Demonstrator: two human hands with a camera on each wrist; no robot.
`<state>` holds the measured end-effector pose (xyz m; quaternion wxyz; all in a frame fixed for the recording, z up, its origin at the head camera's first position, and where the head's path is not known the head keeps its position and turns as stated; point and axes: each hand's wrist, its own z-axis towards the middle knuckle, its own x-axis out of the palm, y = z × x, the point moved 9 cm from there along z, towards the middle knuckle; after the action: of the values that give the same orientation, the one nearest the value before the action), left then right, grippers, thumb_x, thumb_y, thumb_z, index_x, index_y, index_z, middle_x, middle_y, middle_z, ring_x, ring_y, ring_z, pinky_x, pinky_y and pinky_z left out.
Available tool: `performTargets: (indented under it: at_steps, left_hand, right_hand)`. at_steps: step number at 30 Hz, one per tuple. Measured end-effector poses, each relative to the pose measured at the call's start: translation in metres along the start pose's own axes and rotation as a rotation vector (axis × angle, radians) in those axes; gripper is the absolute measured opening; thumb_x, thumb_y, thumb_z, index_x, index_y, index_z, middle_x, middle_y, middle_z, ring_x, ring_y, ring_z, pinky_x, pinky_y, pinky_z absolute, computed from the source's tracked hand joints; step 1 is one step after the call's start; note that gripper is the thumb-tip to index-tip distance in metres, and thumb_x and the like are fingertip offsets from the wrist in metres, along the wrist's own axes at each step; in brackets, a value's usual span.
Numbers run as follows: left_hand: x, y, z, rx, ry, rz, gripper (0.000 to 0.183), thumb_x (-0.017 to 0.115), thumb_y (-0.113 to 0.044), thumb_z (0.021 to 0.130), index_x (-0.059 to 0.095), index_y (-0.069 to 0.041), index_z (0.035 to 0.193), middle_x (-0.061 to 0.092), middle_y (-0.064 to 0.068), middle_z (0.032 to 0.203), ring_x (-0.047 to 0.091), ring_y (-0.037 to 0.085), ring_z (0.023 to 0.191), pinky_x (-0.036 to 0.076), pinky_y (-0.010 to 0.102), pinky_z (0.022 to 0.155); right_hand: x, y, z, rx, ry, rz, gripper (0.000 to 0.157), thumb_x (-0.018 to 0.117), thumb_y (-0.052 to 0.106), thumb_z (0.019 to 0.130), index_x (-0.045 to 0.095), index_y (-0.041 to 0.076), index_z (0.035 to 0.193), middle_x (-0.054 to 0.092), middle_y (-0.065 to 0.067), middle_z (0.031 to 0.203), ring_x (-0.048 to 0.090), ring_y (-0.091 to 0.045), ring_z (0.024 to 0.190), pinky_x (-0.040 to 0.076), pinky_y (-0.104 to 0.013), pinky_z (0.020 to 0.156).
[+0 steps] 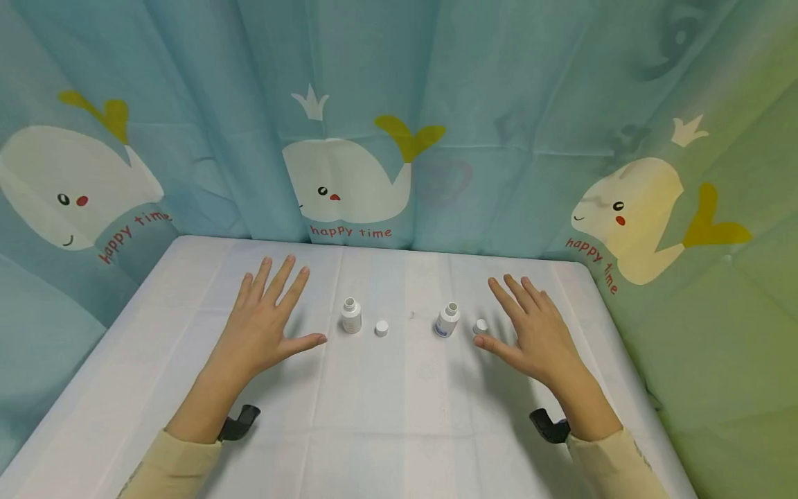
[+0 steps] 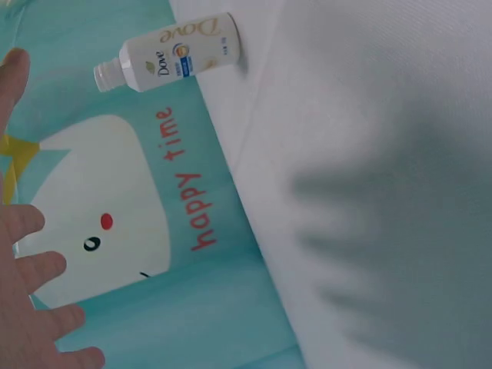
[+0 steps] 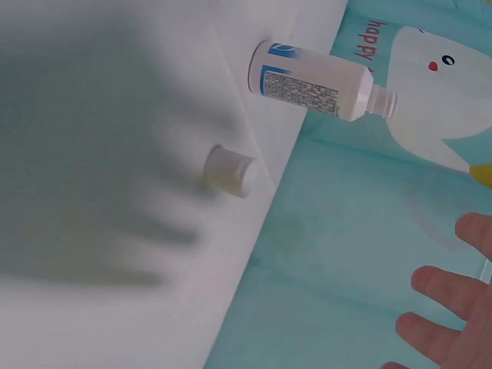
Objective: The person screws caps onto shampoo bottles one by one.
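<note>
Two small white bottles without caps stand upright on the table. The left bottle carries a Dove label, readable on the bottle in the left wrist view. The right bottle has blue markings and a block of fine print, seen on the bottle in the right wrist view. A white cap lies right of the left bottle; another white cap lies right of the right bottle, near the right thumb. My left hand spreads its fingers left of the left bottle, holding nothing. My right hand, also empty, hovers with fingers extended above the table's right side.
A pale striped cloth covers the table. Behind and beside it hangs a blue-green curtain printed with white whales. A black curved piece sits at each wrist, such as the left wrist mount.
</note>
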<state>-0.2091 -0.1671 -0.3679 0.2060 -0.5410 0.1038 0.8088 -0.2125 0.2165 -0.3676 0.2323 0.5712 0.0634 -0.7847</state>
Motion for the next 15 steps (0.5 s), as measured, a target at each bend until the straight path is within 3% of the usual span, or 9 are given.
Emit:
performTargets:
  at_steps: [8,15]
  left_hand:
    - [-0.001,-0.009,0.001,0.013,-0.005,-0.028,0.110,0.060,-0.081,0.077,0.030,-0.012,0.157,0.026,0.017,0.163,0.018,0.048,0.148,0.025,0.070,0.111]
    - [-0.005,-0.042,0.008,0.091,-0.061,-0.132,0.104,0.055,-0.080,0.081,0.032,-0.012,0.156,0.032,0.014,0.161,0.024,0.045,0.148,0.029,0.065,0.113]
  right_hand:
    - [0.001,-0.003,-0.001,0.015,0.030,0.015,0.091,0.073,0.061,0.080,0.040,0.018,0.153,0.043,-0.021,0.152,0.034,-0.049,0.141,0.028,-0.064,0.113]
    - [0.017,-0.009,-0.004,0.027,0.087,0.065,0.087,0.074,0.056,0.082,0.040,0.020,0.153,0.045,-0.018,0.151,0.045,-0.045,0.134,0.043,-0.063,0.101]
